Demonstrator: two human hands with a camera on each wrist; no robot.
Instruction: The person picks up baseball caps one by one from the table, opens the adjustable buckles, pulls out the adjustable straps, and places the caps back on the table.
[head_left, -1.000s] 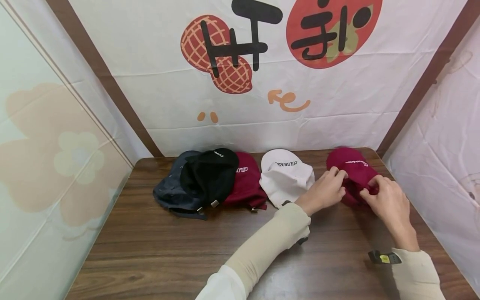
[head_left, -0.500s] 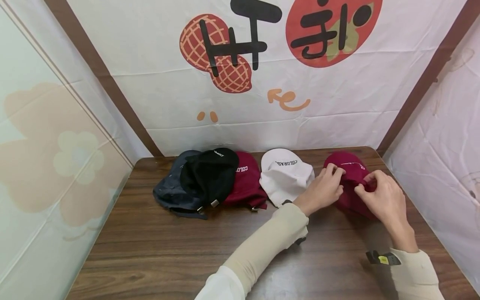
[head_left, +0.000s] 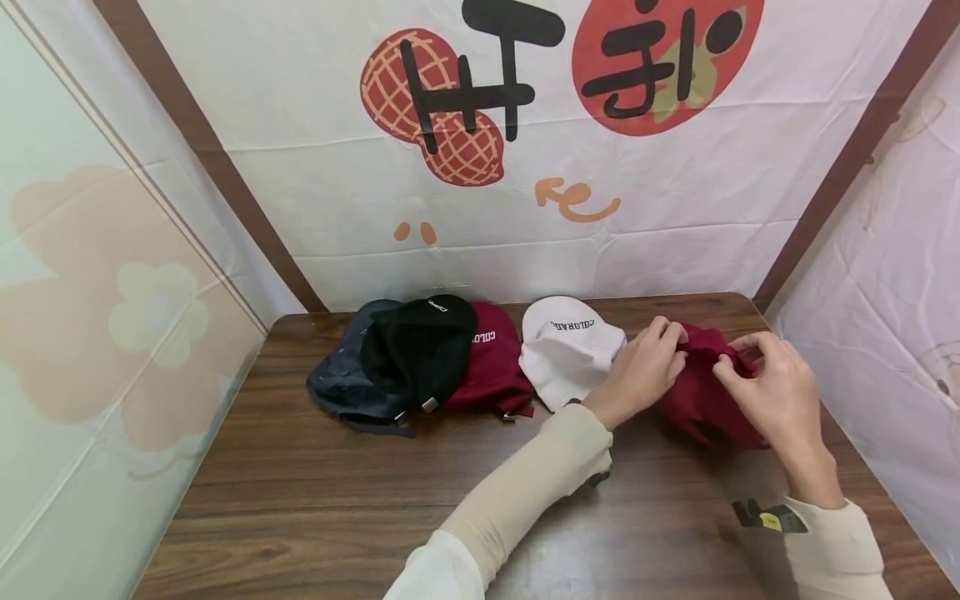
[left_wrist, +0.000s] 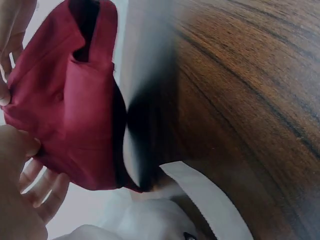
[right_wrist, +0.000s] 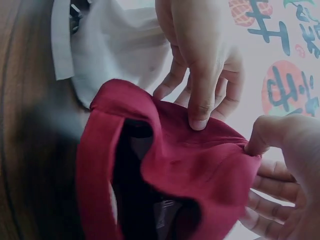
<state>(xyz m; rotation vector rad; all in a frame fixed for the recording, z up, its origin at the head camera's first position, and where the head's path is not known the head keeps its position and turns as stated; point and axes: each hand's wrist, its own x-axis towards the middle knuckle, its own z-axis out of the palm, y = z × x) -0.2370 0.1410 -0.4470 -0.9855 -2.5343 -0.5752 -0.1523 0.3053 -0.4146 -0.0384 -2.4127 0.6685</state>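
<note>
At the right of the table, both hands hold a maroon cap [head_left: 701, 404] by its upper part, one on each side. The left hand [head_left: 643, 364] pinches the fabric between thumb and fingers, as the right wrist view also shows. Opposite it, the right hand [head_left: 776, 392] grips the cap with its thumb on the near face. In the right wrist view, the cap [right_wrist: 200, 160] has its back opening and strap towards the camera, with part of the dark inside visible. The cap's front lettering is hidden. Just left of the left hand lies a white cap [head_left: 566, 354] with dark lettering.
Further left on the wooden table [head_left: 360, 508] lie another maroon cap [head_left: 491, 367], a black cap [head_left: 420, 350] and a dark navy cap [head_left: 341, 387], overlapping each other. A printed white cloth [head_left: 495, 237] hangs behind the table's back edge.
The held maroon cap has tipped up and come nearer the person. Its lettering, visible earlier, has gone out of sight. Both hands stay on it and shift slightly; the other caps stay put.
</note>
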